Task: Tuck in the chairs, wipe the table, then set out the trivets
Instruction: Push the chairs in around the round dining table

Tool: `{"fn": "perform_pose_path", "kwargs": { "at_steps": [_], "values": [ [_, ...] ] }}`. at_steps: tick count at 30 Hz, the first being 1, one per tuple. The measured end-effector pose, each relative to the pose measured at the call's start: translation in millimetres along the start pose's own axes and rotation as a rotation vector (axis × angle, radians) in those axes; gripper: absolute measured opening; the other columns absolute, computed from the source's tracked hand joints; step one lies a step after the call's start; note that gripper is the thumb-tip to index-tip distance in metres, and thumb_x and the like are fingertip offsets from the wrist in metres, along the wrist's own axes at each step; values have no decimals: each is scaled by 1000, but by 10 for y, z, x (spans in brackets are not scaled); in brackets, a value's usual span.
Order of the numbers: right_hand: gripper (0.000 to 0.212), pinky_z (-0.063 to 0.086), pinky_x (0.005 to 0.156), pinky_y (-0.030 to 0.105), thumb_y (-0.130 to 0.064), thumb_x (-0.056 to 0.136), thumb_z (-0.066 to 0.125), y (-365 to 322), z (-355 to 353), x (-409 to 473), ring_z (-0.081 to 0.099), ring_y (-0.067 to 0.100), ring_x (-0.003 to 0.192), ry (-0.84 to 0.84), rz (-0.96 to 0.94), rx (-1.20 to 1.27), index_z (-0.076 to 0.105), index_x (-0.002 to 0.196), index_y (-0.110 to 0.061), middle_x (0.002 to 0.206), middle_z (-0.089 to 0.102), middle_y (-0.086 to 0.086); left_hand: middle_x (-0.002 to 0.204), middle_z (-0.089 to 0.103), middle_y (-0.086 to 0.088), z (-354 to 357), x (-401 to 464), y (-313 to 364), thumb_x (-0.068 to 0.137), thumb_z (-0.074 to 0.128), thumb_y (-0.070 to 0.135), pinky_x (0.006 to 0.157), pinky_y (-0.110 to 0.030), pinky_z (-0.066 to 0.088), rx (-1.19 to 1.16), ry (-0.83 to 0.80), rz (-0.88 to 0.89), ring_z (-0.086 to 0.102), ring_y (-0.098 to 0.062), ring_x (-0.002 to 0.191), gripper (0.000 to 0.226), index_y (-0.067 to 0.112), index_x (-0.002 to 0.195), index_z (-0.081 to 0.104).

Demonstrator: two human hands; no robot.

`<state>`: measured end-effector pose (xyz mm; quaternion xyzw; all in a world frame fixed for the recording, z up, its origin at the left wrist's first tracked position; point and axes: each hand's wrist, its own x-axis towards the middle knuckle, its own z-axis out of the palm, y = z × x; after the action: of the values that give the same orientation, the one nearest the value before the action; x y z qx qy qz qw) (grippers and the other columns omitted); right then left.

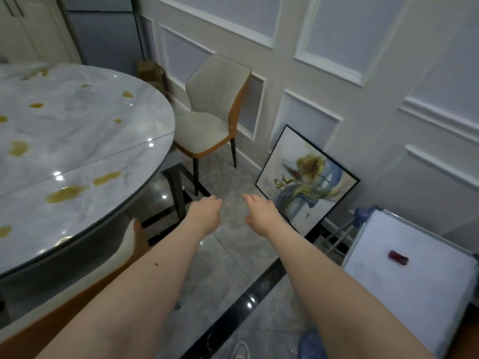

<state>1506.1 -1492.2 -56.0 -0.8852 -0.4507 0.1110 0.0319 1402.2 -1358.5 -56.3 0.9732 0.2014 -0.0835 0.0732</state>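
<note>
Both hands out front, holding nothing: left hand loosely curled, right hand with fingers straight. The cream chair stands well beyond the fingertips by the wall, pulled out from the table, which is left of the left hand and blotched with yellowish spills.

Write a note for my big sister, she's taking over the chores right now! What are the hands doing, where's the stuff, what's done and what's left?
Left hand and right hand: both empty, fingers relaxed, stretched out over the floor towards the far chair.
Far chair: beside the wall, only its front edge near the table, not tucked in.
Near chair: its back sits by the table edge under the left forearm.
Table: still dotted with yellow-brown spills, so not wiped.
No cloth or trivets in view.
Left: tuck the far chair, wipe, set out trivets.
</note>
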Motion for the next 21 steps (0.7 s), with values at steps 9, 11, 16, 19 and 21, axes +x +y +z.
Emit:
{"fn": "perform_pose_path", "kwargs": {
  "at_steps": [9,11,16,19,21],
  "values": [
    [58,29,107,41,-19,96,48,1155,-494,760,36,27,133,-19,45,44,22,148,-14,145,36,9,122,49,-5,-310,1337,572,94,46,27,87,-38,44,-34,9,8,49,-25,112,29,15,120,50],
    [58,29,108,42,-18,96,49,1279,-523,942,36,27,133,-24,37,53,23,148,-15,145,37,8,122,49,-6,-353,1591,567,94,46,27,88,-38,43,-35,0,-9,49,-26,112,29,15,120,50],
    [60,31,106,41,-16,95,49,1578,-604,1656,36,26,133,-29,29,34,22,149,-15,147,35,7,124,48,-7,-423,2352,508,94,45,29,91,-39,43,-53,-18,-17,48,-27,114,33,13,123,49],
    [59,32,105,40,-13,95,47,1708,-675,2277,37,26,133,-35,23,23,22,149,-16,147,36,7,124,48,-7,-469,2938,348,94,46,27,91,-40,42,-82,-20,-36,48,-27,114,32,13,123,49],
    [58,32,105,38,-13,95,47,1774,-744,2615,38,26,132,-25,20,19,23,148,-15,146,37,8,123,48,-8,-516,3256,248,94,46,26,91,-40,42,-84,-25,-34,48,-27,114,30,13,121,49]
  ]
}}
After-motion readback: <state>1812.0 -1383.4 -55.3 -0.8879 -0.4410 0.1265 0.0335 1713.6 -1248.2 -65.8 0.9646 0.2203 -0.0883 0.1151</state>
